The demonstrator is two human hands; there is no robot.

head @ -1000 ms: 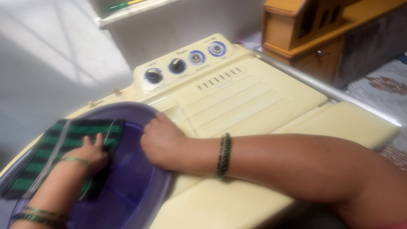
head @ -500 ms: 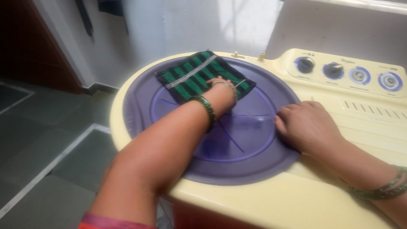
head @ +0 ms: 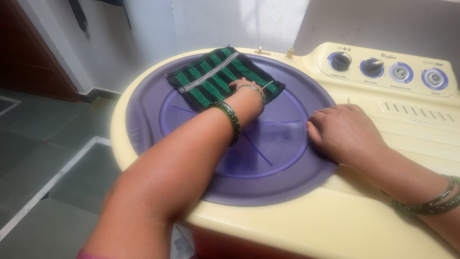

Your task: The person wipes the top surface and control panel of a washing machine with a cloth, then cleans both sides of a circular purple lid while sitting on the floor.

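1. The left hand (head: 245,86) lies flat on a folded green-and-black striped cloth (head: 215,76), pressing on its near right part. The fingers are mostly hidden behind the wrist, so I can't tell whether they're pinching the fabric or just resting on it.
2. The cloth sits on the far side of the round purple lid (head: 268,172) of a cream washing machine (head: 335,225). It has a pale stripe running across it, and one corner points toward the back wall.
3. The right hand (head: 342,132) rests knuckles-up on the right edge of the purple lid, right where it meets the cream top panel. The fingers are curled loosely inward, holding nothing, just touching the lid's rim.
4. Both wrists carry dark green bangles (head: 231,120), and the left one has a thinner silvery one nearer the hand.
5. At the back right of the machine there's a row of four control knobs (head: 373,67), two dark and two pale with blue rings.
6. Left of the machine is grey tiled floor (head: 52,158) with pale lines.
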